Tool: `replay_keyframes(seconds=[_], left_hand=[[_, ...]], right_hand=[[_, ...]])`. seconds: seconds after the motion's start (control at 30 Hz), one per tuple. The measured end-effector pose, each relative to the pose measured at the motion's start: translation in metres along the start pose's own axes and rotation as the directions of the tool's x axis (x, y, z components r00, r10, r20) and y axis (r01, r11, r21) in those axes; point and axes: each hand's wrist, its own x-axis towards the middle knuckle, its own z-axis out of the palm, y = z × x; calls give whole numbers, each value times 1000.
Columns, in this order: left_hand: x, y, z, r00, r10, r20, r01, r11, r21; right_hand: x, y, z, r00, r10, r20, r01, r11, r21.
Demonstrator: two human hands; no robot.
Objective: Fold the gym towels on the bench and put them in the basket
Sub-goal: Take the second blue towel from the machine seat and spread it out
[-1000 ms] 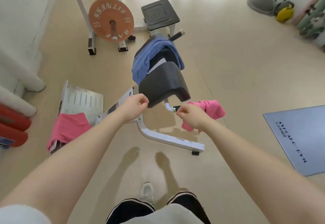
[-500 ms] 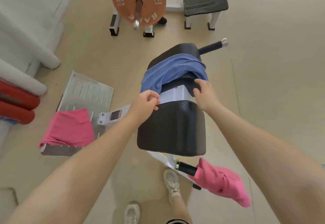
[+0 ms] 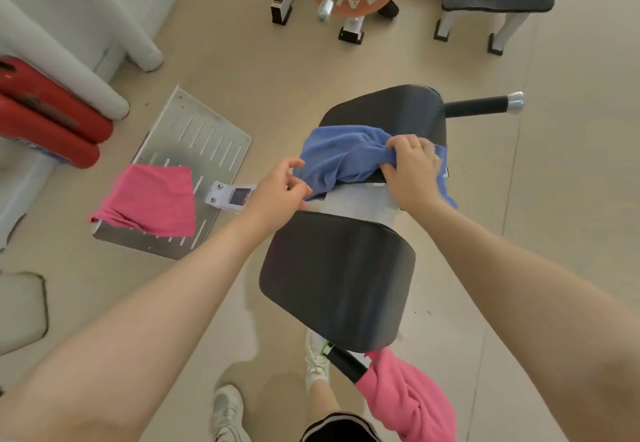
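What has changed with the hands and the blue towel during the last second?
Both hands left the near end of the bench and reached forward to the blue towel. The right hand now bunches it from above; the left hand pinches its near edge. Both pink towels stayed in place.

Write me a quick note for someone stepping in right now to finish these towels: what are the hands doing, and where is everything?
Left hand: pinching the near-left edge of the blue towel.
Right hand: gripping a bunched part of the same towel.
The blue towel lies draped over the far black bench pad, unfolded.
One pink towel lies on the metal footplate to the left; another pink towel hangs from the black handle near the person's feet.
Done: nothing folded. No basket is in view.
Left: lift and fold the blue towel, then both pink ones, and find the basket.
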Motion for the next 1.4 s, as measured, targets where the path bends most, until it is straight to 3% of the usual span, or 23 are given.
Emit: replay_keyframes(seconds=[0.1, 0.23, 0.33, 0.47, 0.6, 0.7, 0.8, 0.93, 1.03, 1.2, 1.3, 1.37, 1.4], left_hand=[[-22, -3, -23, 1000, 14, -25, -13, 1000, 20], [-65, -14, -70, 992, 55, -114, -50, 998, 41], [-110, -28, -109, 968, 94, -234, -96, 995, 2], [-185, -71, -154, 916, 2, -402, -56, 991, -124], [-276, -122, -190, 846, -144, -513, -14, 956, -292], [-355, -171, -213, 773, -180, -609, -1, 959, -284], [-437, -223, -231, 741, -205, -639, 26, 960, -277], [-542, -286, -250, 701, -193, -686, 39, 972, -233], [-613, -328, -261, 660, -201, -724, 66, 975, -210], [-706, -395, -275, 523, -285, -804, 87, 955, -282], [-737, -439, -293, 327, -362, -873, 54, 930, -365], [-751, -461, -306, 188, -406, -894, -8, 910, -415], [-756, -471, -314, 157, -423, -892, -27, 901, -432]], right_hand=[[-17, -46, -3, 966, -209, 153, 183, 969, 166], [-40, -134, -24, 859, -431, 276, 257, 830, 494], [-67, -197, -28, 746, -558, 363, 259, 745, 615], [-112, -270, -17, 638, -604, 478, 125, 693, 710], [-174, -336, 4, 434, -688, 582, 213, 706, 675], [-234, -385, 28, 234, -642, 730, 548, 707, 446], [-307, -427, 56, 189, -643, 742, 726, 600, 335], [-412, -481, 102, 163, -598, 785, 794, 552, 256], [-493, -522, 138, 91, -575, 813, 846, 475, 241], [-598, -591, 172, -2, -654, 757, 894, 338, 294], [-640, -631, 190, -39, -696, 717, 857, 345, 382], [-663, -655, 204, -117, -722, 682, 821, 316, 475], [-674, -667, 211, -175, -724, 668, 790, 302, 534]])
